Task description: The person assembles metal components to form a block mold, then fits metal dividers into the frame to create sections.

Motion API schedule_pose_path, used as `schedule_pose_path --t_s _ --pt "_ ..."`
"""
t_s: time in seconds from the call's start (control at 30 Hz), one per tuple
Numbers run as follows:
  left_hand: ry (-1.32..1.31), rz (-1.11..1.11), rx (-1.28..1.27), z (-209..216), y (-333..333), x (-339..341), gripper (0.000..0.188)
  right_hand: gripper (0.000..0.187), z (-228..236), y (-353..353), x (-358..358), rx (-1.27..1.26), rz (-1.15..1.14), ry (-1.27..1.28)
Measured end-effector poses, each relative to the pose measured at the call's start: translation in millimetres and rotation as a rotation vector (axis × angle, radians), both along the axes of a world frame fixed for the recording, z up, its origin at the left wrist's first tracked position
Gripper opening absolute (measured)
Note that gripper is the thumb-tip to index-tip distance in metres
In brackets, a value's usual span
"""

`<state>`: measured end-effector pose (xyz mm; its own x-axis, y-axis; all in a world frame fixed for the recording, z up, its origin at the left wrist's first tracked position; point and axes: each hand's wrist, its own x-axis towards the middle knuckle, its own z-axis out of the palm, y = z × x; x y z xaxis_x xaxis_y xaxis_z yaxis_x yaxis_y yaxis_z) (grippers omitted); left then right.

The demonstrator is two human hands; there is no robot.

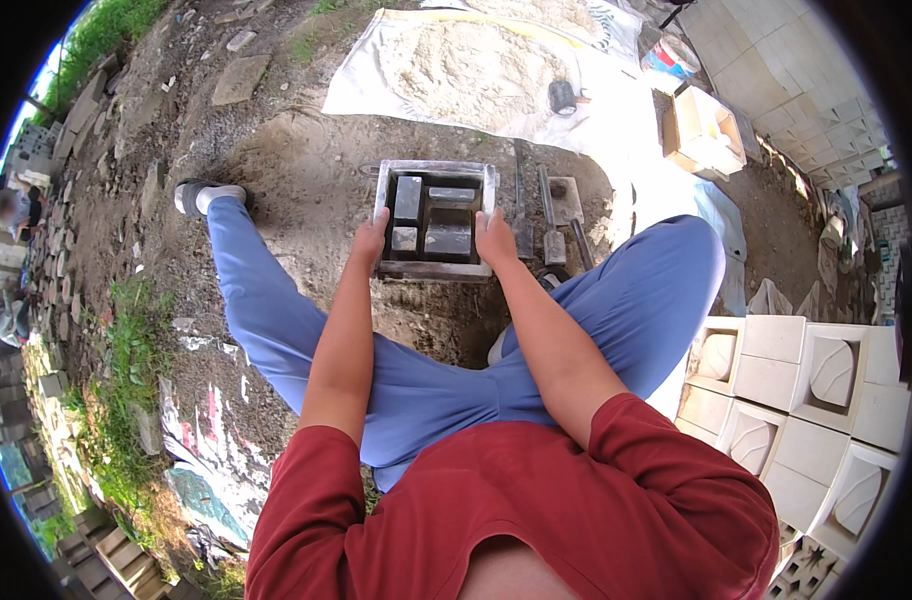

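Note:
Between my legs, low over the bare soil, is a square mold frame (437, 270) with a pale, dusty rim. Inside it sit several dark rectangular blocks (448, 240) with gaps between them. My left hand (372, 237) is closed on the frame's left side, and my right hand (495, 240) grips the right side opposite. The fingers are partly hidden behind the frame's walls. Just right of the frame lie a dark flat bar (520, 190), a trowel (554, 246) and a small pale slab (567, 200). Whether the frame touches the ground I cannot tell.
Ahead, a white sheet (351, 85) carries a heap of pale powder (466, 70) and a dark cup (563, 97). A bucket (673, 57) and an open box (688, 150) stand at the far right. Cast blocks (771, 375) are stacked near right. People (16, 215) are far left.

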<state>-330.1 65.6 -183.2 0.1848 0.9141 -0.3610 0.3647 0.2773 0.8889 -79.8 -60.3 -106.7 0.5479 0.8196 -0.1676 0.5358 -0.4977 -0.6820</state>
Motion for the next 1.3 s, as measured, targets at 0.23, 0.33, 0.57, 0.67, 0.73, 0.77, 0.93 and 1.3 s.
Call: schedule_pose_path --t_s 0.23,0.33,0.57,0.67,0.73,0.77,0.93,1.3 --pt "0.044 0.022 0.056 10 1 -15 0.076 0.071 0 3 -17 -0.007 -0.110 0.113" --pt "-0.008 0.010 0.061 39 -14 8 0.077 0.071 -13 -2 -2 -0.019 -0.183 0.148" --pt "0.179 -0.032 -0.138 73 -17 7 0.089 0.064 -19 -4 -5 -0.028 -0.180 0.172" --pt "0.159 -0.006 -0.112 56 -11 -13 0.091 0.062 -13 -1 -20 -0.032 -0.160 0.202" --pt "0.108 -0.030 -0.126 52 -9 -5 0.090 0.060 -16 -3 -11 -0.004 -0.136 0.189" --pt "0.062 -0.044 -0.140 50 -8 -1 0.090 0.060 -17 -4 -6 -0.003 -0.142 0.185" --pt "0.058 -0.059 -0.153 40 -5 -5 0.088 0.054 -13 -7 -10 0.006 -0.126 0.217" --pt "-0.049 -0.039 -0.162 43 -13 -1 0.082 0.054 -10 -10 -7 -0.021 -0.112 0.211"
